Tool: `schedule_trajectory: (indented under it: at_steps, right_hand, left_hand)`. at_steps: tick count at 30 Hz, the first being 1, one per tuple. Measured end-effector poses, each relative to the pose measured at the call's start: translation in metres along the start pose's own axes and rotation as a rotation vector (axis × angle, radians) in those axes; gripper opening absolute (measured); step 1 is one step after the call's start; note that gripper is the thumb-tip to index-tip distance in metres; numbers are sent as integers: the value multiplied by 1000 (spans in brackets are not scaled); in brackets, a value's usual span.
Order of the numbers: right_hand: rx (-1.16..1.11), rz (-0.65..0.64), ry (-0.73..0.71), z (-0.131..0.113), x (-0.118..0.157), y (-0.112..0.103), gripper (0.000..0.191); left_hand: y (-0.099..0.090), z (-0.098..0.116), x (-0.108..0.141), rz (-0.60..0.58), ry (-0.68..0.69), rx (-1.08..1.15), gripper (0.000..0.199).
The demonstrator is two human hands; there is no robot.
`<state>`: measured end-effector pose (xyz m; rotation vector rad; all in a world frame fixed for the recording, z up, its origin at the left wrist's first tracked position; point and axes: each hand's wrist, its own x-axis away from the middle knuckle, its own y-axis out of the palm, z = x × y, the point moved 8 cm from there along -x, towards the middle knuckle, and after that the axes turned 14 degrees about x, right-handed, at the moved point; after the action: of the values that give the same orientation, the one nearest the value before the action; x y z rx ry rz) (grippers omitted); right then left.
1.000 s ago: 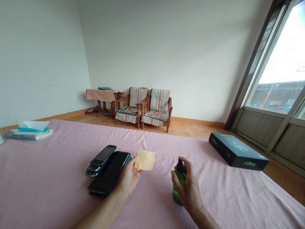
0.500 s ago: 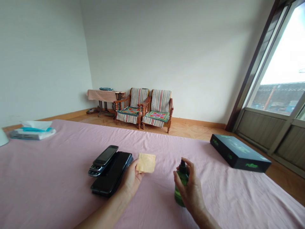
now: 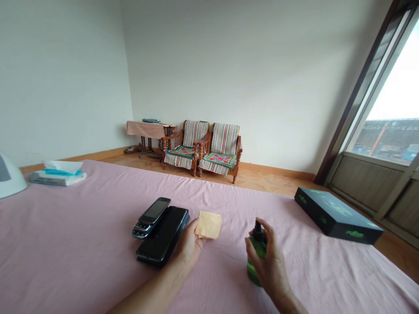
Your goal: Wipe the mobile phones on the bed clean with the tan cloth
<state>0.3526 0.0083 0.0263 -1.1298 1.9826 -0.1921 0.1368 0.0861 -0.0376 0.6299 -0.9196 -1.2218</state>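
Between the thumb and fingers of my left hand (image 3: 191,244) is a folded pale yellow cloth (image 3: 209,225), just above the pink-covered surface. My right hand (image 3: 270,257) is wrapped round a green spray bottle (image 3: 253,261) with a black pump top, one finger at the top. The bottle is upright, to the right of the cloth. Left of my left hand lie stacked black phones (image 3: 162,237), partly hidden by the hand, with smaller phones (image 3: 153,211) piled against their left side.
A black box with green print (image 3: 337,218) rests at the right. A tissue pack (image 3: 57,174) and a white rounded object (image 3: 9,176) are at the far left. Beyond the pink cover (image 3: 104,200) stand two wooden chairs (image 3: 221,150) and a small table (image 3: 145,128).
The view has turned slightly left, so things appear further right and more of the white object shows. Both hands keep their holds on the cloth and the bottle.
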Motion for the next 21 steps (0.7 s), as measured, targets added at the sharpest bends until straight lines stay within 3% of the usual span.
schedule_trajectory:
  at_steps: [11,15,18,21]
  right_hand:
    - [12,46,45,6,-1,-9,55]
    - [11,13,178,11,1,-12,66]
    - [26,-47,259,13,-4,-8,65]
    - [36,-60,240,8,-23,3,60]
  left_hand:
    - [1,3,1,2,18,6,15]
    - [2,1,3,-17,8,4,14]
    - [5,-1,6,-45,-5,0,13]
    - [7,-3,8,-67,-13,-6,14]
